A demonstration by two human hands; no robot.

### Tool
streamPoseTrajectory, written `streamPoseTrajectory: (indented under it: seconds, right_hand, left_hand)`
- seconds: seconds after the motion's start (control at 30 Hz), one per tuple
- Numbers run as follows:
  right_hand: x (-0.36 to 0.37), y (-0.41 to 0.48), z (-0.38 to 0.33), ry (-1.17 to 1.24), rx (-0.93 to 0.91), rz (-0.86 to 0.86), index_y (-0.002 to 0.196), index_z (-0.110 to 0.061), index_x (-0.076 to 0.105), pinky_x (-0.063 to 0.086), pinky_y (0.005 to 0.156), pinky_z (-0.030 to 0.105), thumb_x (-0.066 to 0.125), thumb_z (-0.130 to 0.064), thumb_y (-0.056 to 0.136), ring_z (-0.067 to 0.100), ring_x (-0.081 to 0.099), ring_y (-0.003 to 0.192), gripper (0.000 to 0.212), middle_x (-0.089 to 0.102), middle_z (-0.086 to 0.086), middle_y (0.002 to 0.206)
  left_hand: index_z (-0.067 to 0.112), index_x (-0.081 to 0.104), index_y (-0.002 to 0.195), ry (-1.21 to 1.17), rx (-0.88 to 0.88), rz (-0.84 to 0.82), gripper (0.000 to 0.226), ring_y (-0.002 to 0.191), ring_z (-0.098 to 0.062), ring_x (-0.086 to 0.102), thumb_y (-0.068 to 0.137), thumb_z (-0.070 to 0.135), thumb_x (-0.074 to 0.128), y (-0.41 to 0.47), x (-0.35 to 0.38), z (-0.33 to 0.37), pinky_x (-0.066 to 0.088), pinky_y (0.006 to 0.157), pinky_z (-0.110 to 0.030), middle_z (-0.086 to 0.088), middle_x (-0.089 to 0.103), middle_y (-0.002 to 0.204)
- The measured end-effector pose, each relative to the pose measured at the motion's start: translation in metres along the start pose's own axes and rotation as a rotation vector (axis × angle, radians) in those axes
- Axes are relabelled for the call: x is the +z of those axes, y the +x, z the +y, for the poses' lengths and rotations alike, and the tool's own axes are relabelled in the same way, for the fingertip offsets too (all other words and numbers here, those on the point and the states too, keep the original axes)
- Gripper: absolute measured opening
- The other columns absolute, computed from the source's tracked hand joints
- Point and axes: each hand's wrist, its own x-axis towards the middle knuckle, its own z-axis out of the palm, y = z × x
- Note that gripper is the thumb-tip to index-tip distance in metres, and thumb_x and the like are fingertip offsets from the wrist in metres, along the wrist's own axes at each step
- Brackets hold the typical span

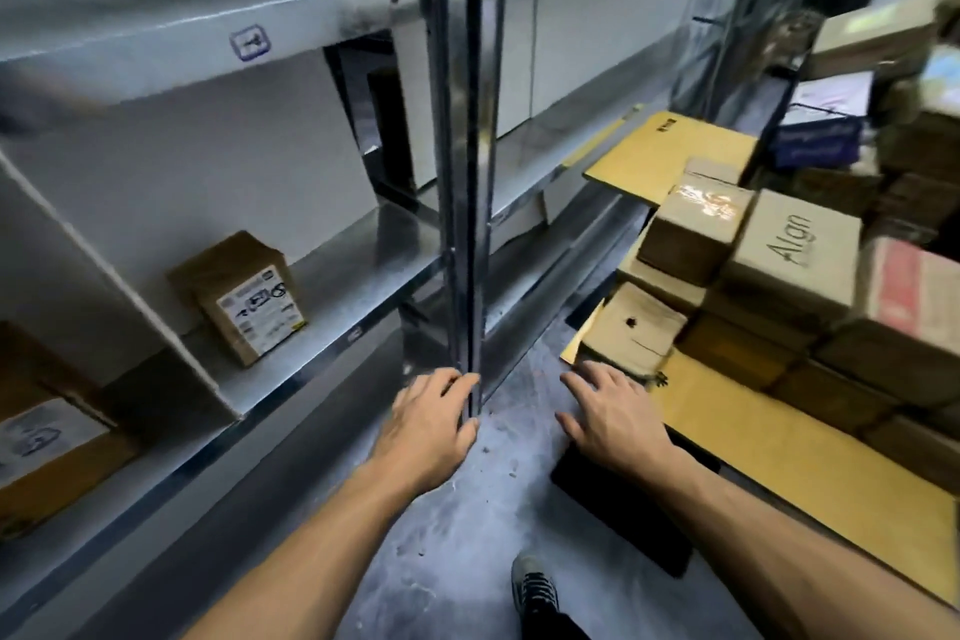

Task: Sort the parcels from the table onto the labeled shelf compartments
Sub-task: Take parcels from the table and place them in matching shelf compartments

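Note:
A metal shelf unit (pixel 332 296) fills the left, split by white dividers. One small brown parcel (pixel 244 299) with a white label stands in a middle compartment. A larger labelled parcel (pixel 47 437) sits in the compartment at the far left. On the right, a table covered with yellow board (pixel 795 463) carries a pile of cardboard parcels, among them one marked "Algn" (pixel 795 244) and a small box (pixel 636 327) at the near corner. My left hand (pixel 428 426) hovers empty, fingers spread, by the shelf's upright post. My right hand (pixel 613 411) is open beside the small box, holding nothing.
The steel upright post (pixel 470 146) stands between the two shelf bays. A handwritten label (pixel 250 42) marks the upper shelf edge. My shoe (pixel 535 587) stands on the grey floor in the narrow aisle. More stacked boxes (pixel 883 42) crowd the far right.

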Motion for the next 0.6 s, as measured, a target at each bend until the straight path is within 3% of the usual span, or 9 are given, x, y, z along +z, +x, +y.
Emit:
streamPoseTrajectory:
  seconds: [0.33,0.5,0.6]
  right_hand:
    - [0.007,0.002,0.104,0.147,0.321,-0.004,0.143,-0.032,0.037,0.047,0.091,0.041,0.043,-0.052,0.098,0.03,0.056,0.118,0.049,0.052,0.004,0.136]
    - [0.021,0.03,0.146,0.373,0.392,-0.038,0.136,-0.033,0.04,0.049,0.091,0.039,0.043,-0.051,0.098,0.033,0.055,0.117,0.042,0.054,0.01,0.13]
    - [0.032,0.047,0.16,0.537,0.423,-0.081,0.143,-0.036,0.036,0.047,0.095,0.039,0.045,-0.052,0.099,0.036,0.055,0.119,0.048,0.052,0.014,0.135]
  left_hand:
    - [0.03,0.034,0.144,0.033,0.235,-0.077,0.051,0.123,-0.021,0.041,0.095,0.042,0.045,0.115,0.029,0.09,0.035,0.104,-0.038,0.007,0.04,0.139]
    - [0.032,0.035,0.143,0.036,0.212,-0.15,0.051,0.12,-0.023,0.044,0.093,0.043,0.044,0.175,0.058,0.123,0.037,0.103,-0.04,0.005,0.042,0.137]
    - [0.035,0.032,0.144,0.003,0.136,-0.22,0.054,0.122,-0.024,0.043,0.092,0.043,0.046,0.201,0.076,0.133,0.037,0.104,-0.04,0.004,0.04,0.14]
